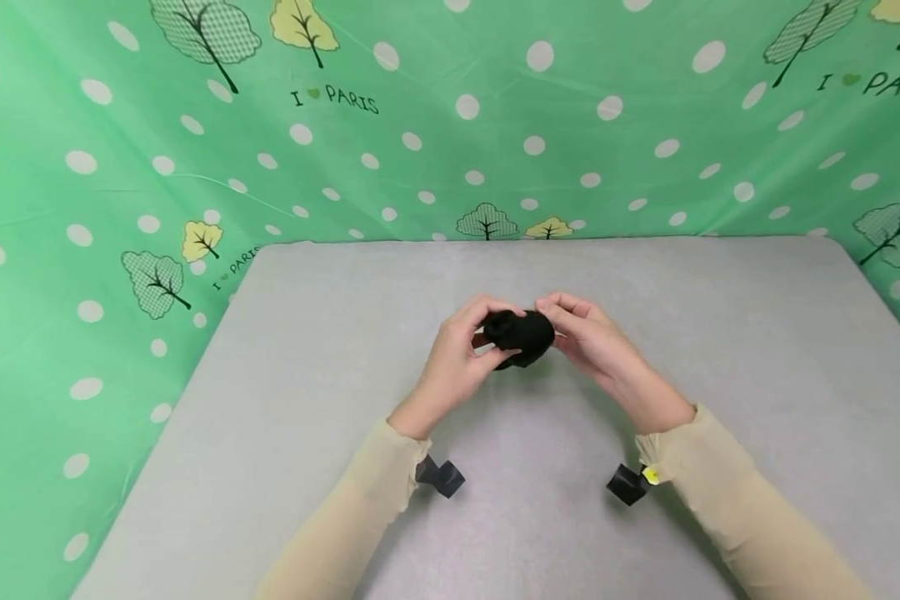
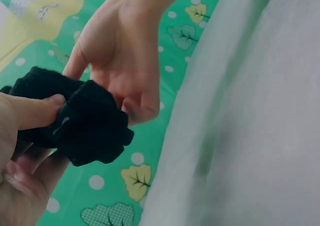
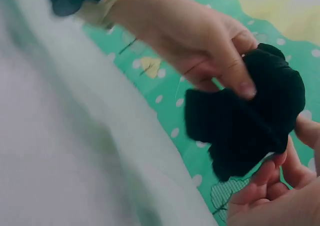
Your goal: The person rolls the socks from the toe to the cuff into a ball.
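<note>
A black bundle of soft cloth (image 1: 528,335), rolled up like a pair of balled socks, is held up over the middle of the table. My left hand (image 1: 459,350) grips its left side, thumb on the near face and fingers round the far side. At the right end, my right hand (image 1: 592,340) pinches the edge between thumb and fingers. Loose folds of the bundle (image 2: 95,123) stick out past the left thumb in the left wrist view. In the right wrist view, the right fingertips (image 3: 272,168) sit at the lower edge of the cloth.
The grey table (image 1: 307,333) reaches back to a green curtain (image 1: 420,167) with white dots and printed trees. Black wrist-camera mounts (image 1: 447,479) show beside both beige sleeves (image 1: 360,492), low over the tabletop.
</note>
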`<state>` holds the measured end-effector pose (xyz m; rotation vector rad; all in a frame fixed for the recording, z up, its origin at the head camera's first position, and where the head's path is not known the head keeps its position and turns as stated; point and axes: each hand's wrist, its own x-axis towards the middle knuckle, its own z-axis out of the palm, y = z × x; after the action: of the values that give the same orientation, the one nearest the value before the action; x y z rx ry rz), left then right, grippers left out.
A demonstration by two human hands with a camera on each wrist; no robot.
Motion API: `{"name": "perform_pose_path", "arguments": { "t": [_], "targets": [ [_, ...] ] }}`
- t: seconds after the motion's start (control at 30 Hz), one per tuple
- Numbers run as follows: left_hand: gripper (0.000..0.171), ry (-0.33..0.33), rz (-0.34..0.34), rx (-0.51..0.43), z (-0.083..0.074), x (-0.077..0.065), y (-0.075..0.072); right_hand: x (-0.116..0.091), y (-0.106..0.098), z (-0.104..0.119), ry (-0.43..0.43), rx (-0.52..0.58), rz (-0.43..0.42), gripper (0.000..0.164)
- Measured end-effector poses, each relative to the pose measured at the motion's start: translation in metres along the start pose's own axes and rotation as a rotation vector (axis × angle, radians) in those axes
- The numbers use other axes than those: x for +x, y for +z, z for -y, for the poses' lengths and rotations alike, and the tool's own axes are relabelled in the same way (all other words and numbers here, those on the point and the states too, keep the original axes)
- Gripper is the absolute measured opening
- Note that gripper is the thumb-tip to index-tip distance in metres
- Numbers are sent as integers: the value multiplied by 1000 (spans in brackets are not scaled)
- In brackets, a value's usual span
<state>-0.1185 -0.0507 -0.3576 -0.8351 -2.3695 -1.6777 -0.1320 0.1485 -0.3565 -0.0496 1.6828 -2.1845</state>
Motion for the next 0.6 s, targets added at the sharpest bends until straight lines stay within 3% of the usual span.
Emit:
{"name": "perform_pose_path", "arguments": {
  "t": [0.13, 0.37, 0.6],
  "targets": [
    [33, -48, -96, -12, 4, 1, -5, -4, 3, -1, -68, -96, -95, 11],
    [34, -111, -171, -41, 9, 3, -7, -5, 6, -5, -85, -458, -169, 24],
    [34, -142, -199, -105, 13, 2, -4, 0, 7, -9, -108, -499, -176, 14]
  ]
}}
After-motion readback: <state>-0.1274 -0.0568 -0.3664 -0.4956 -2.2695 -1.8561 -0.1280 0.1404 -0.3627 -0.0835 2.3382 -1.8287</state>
